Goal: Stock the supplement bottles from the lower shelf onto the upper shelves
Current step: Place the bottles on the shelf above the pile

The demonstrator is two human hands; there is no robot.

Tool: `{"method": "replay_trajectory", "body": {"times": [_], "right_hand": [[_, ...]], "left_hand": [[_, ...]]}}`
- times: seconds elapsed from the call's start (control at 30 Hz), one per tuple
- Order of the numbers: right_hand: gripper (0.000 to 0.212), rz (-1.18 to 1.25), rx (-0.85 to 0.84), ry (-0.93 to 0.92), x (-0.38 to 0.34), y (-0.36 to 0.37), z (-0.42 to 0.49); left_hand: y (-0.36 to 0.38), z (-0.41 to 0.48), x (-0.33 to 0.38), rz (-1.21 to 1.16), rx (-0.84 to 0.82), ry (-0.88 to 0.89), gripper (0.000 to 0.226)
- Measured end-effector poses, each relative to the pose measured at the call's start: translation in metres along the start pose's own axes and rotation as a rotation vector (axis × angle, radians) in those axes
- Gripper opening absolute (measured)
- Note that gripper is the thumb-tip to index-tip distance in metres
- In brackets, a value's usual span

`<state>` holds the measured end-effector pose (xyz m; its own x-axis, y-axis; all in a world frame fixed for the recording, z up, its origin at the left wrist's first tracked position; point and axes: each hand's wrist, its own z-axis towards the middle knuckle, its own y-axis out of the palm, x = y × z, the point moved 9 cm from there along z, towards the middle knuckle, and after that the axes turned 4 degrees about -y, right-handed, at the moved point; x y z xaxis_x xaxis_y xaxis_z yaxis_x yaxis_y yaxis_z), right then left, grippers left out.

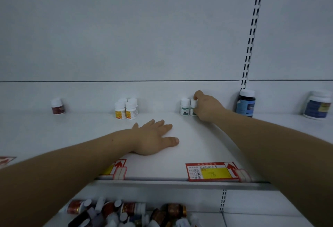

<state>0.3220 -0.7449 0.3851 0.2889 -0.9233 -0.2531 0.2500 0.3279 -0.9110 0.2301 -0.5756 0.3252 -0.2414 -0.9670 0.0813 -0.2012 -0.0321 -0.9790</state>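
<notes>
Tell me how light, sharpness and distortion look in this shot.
Head view: dim, even bluish light, no glare, faint shadow beside the left hand; the slotted upright leans and bows from the wide lens; the green-label bottle in the right hand has an unreadable, soft label; the lower-shelf bottles blur most.

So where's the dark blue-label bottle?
In the head view, the dark bottle stands at the back of the upper shelf, right of centre, under the slotted upright, right of the right hand.

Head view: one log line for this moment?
left hand: flat on upper shelf | right hand: grips green-label bottle beside matching bottle | lower shelf: bottle pile unstocked
</notes>
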Motion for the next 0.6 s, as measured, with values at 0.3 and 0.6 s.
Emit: {"method": "replay_trajectory", "body": {"times": [0.3,0.6], "right_hand": [[0.057,0.010,0.001,-0.048,-0.008,-0.008,0.001],[0.067,0.033,0.004,-0.332,-0.154,-0.030,-0.046]], "left_hand": [[-0.020,-0.014,-0.006,-0.249,0.082,-0.050,0.077],[-0.039,-0.107,-0.055,-0.247,0.244,-0.167,0.070]]}}
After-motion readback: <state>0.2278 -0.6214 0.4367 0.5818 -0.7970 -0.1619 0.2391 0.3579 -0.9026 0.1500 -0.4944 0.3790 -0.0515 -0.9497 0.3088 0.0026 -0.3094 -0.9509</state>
